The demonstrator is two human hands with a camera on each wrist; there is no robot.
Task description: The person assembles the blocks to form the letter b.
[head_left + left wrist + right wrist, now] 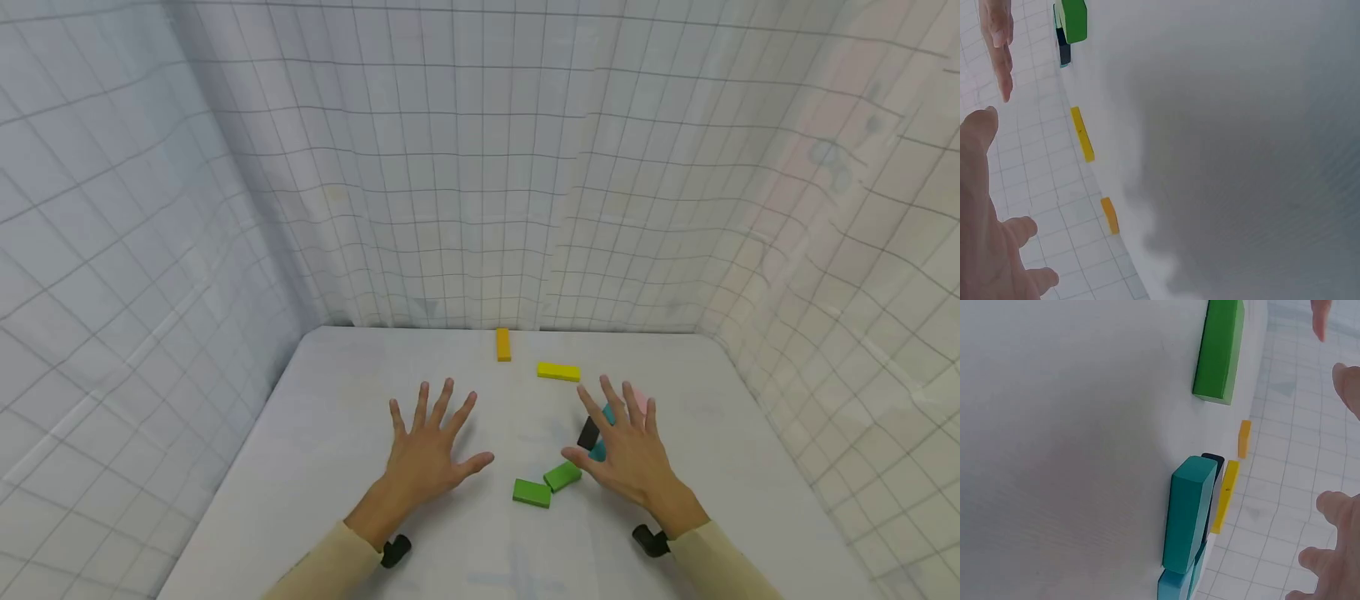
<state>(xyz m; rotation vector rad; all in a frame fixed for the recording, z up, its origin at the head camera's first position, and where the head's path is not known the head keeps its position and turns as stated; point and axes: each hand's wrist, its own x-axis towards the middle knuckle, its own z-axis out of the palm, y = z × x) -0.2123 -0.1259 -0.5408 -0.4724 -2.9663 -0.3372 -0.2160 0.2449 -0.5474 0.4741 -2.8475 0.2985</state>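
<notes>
Both hands hover over a white table with fingers spread and hold nothing. The left hand [424,457] is left of two green blocks [532,492]. Above teal blocks [597,451] and a black block [588,433] is the right hand [634,454], which partly hides them and a pink piece [641,401]. In the right wrist view a teal block [1189,515] lies beside the black one, and a green block [1219,350] lies apart. The left wrist view shows the left hand [997,219] at the left edge, with a green block [1074,20] at the top.
A yellow block [558,372] and an orange block [503,345] lie towards the back of the table [300,500]. White curtains [450,167] with a dark grid pattern enclose the table at the back and both sides. A dark band sits on each wrist.
</notes>
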